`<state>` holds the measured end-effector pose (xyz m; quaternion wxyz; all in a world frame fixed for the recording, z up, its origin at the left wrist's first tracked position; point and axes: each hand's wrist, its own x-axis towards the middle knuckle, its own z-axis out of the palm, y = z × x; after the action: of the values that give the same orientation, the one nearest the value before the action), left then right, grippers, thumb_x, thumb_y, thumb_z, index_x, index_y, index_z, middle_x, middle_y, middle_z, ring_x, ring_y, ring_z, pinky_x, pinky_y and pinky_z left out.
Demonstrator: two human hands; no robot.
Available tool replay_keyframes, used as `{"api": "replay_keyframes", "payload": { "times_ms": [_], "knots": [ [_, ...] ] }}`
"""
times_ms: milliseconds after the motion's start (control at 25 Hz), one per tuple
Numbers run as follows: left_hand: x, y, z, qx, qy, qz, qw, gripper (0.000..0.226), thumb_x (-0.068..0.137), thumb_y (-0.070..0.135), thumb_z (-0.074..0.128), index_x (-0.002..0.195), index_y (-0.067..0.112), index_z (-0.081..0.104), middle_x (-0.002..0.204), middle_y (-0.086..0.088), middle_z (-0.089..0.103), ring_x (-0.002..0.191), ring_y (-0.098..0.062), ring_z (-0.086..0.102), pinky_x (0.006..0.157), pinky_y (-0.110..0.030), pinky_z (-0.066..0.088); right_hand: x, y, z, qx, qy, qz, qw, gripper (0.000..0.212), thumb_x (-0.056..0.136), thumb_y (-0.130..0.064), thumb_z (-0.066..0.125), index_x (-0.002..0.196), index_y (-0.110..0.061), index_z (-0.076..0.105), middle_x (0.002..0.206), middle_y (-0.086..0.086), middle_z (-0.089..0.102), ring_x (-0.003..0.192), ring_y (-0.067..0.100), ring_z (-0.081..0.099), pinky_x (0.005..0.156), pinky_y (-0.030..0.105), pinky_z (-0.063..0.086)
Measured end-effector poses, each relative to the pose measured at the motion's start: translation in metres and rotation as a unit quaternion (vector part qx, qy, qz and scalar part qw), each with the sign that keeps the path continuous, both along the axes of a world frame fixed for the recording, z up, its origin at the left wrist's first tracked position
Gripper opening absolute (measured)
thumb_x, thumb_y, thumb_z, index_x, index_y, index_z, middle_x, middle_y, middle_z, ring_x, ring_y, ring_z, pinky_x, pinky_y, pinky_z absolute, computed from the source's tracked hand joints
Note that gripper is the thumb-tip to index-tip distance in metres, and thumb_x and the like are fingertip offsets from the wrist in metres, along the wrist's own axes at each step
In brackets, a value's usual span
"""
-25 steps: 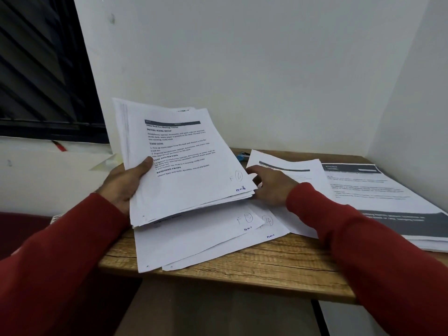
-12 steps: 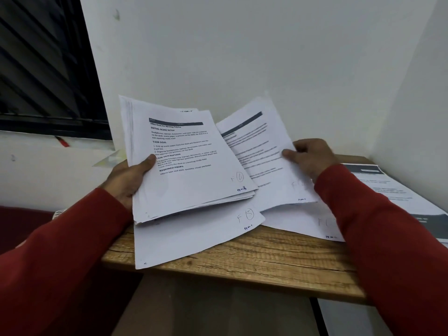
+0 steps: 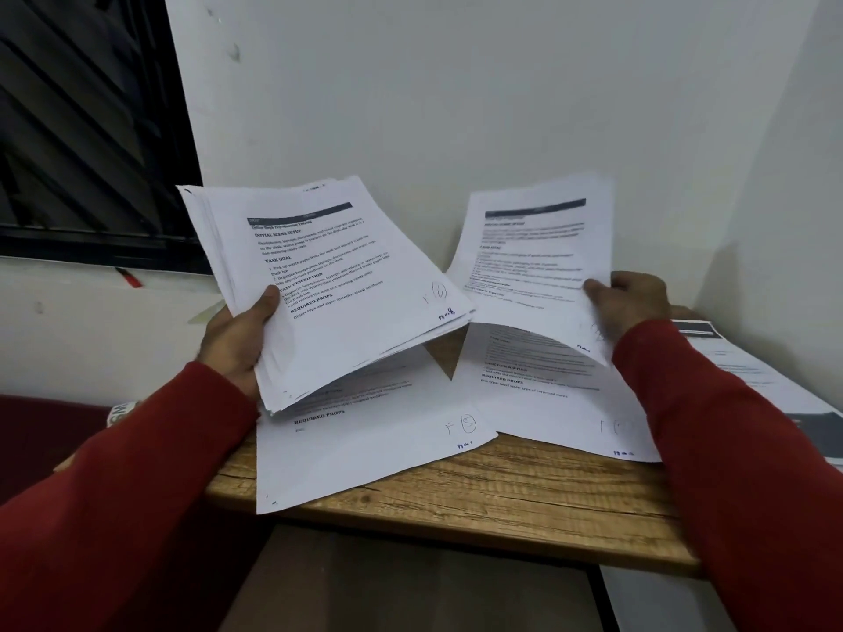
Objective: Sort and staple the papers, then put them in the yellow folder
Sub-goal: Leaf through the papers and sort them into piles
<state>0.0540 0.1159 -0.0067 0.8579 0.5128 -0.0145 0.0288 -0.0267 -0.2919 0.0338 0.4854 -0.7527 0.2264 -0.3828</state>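
My left hand (image 3: 237, 339) grips a thick stack of printed papers (image 3: 337, 285) by its left edge, raised and tilted above the desk. My right hand (image 3: 627, 307) pinches the right edge of a single printed sheet (image 3: 529, 253), held up and curling. Flat on the wooden desk (image 3: 502, 490) lie two more printed sheets: one (image 3: 365, 444) under the stack, overhanging the front edge, and one (image 3: 547, 403) under the lifted sheet. No yellow folder or stapler is visible.
Another pile of papers with dark header bands (image 3: 748, 376) lies at the desk's right side against the wall. White walls close in behind and to the right. A dark window (image 3: 91, 130) is at the left. A red pen (image 3: 130, 278) rests on the sill.
My right hand has picked one sheet off the desk and raised it up and to the right. The stack in my left hand stays roughly where it was.
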Motion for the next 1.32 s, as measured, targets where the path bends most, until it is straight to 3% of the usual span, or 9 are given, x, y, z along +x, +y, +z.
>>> {"api": "replay_keyframes", "payload": {
  "times_ms": [80, 160, 360, 600, 760, 1080, 1320],
  "knots": [
    [0.001, 0.003, -0.001, -0.029, -0.010, 0.010, 0.999, 0.039, 0.092, 0.029, 0.069, 0.129, 0.014, 0.064, 0.120, -0.004, 0.072, 0.108, -0.027, 0.070, 0.096, -0.050, 0.053, 0.005, 0.006, -0.005, -0.020, 0.016, 0.027, 0.999, 0.010, 0.085, -0.011, 0.069, 0.088, -0.003, 0.074, 0.086, 0.015, 0.072, 0.076, 0.028, 0.065, 0.079, 0.031, 0.056],
    [0.005, 0.008, -0.002, -0.055, -0.019, 0.000, 0.998, 0.047, 0.088, 0.034, 0.073, 0.131, 0.017, 0.063, 0.124, -0.004, 0.070, 0.111, -0.028, 0.068, 0.099, -0.053, 0.050, 0.005, 0.012, -0.006, -0.027, 0.021, 0.044, 0.998, 0.013, 0.086, -0.010, 0.069, 0.094, -0.003, 0.074, 0.089, 0.014, 0.073, 0.082, 0.030, 0.068, 0.086, 0.039, 0.056],
    [0.011, 0.014, -0.005, -0.077, -0.013, -0.017, 0.997, 0.052, 0.087, 0.038, 0.073, 0.134, 0.018, 0.061, 0.130, -0.004, 0.067, 0.117, -0.030, 0.065, 0.099, -0.054, 0.050, 0.002, 0.022, -0.008, -0.040, 0.027, 0.075, 0.996, 0.014, 0.089, -0.011, 0.068, 0.100, -0.005, 0.074, 0.088, 0.008, 0.070, 0.080, 0.024, 0.064, 0.077, 0.027, 0.048],
    [0.009, 0.008, -0.006, -0.028, 0.025, -0.003, 0.999, 0.039, 0.091, 0.032, 0.069, 0.126, 0.015, 0.065, 0.118, -0.003, 0.073, 0.106, -0.027, 0.071, 0.087, -0.048, 0.056, 0.006, 0.037, -0.015, 0.014, 0.040, 0.148, 0.988, 0.015, 0.087, -0.007, 0.071, 0.101, -0.004, 0.071, 0.090, 0.010, 0.072, 0.077, 0.024, 0.067, 0.084, 0.036, 0.057],
    [0.011, 0.009, -0.007, -0.008, 0.028, -0.005, 1.000, 0.040, 0.092, 0.032, 0.069, 0.128, 0.016, 0.065, 0.118, -0.004, 0.073, 0.104, -0.028, 0.071, 0.090, -0.051, 0.055, 0.005, 0.041, -0.017, -0.060, 0.089, 0.145, 0.984, 0.011, 0.089, -0.010, 0.070, 0.099, -0.014, 0.068, 0.081, -0.003, 0.066, 0.067, 0.010, 0.061, 0.062, 0.016, 0.047],
    [0.016, 0.006, -0.013, 0.045, 0.016, 0.002, 0.999, 0.036, 0.092, 0.024, 0.069, 0.126, 0.013, 0.065, 0.118, -0.007, 0.072, 0.102, -0.027, 0.072, 0.088, -0.046, 0.057, 0.008, 0.026, -0.027, -0.130, 0.187, 0.129, 0.965, 0.034, 0.083, -0.015, 0.075, 0.116, -0.017, 0.070, 0.102, 0.010, 0.072, 0.096, 0.027, 0.068, 0.092, 0.038, 0.053],
    [0.017, 0.009, -0.011, 0.053, 0.032, -0.001, 0.998, 0.038, 0.093, 0.022, 0.068, 0.129, 0.012, 0.063, 0.119, -0.007, 0.072, 0.102, -0.027, 0.071, 0.070, -0.038, 0.060, 0.006, 0.027, -0.026, -0.135, 0.201, 0.128, 0.962, 0.037, 0.083, -0.010, 0.075, 0.120, -0.014, 0.067, 0.092, 0.006, 0.067, 0.088, 0.023, 0.063, 0.081, 0.029, 0.046]
  ]
}}
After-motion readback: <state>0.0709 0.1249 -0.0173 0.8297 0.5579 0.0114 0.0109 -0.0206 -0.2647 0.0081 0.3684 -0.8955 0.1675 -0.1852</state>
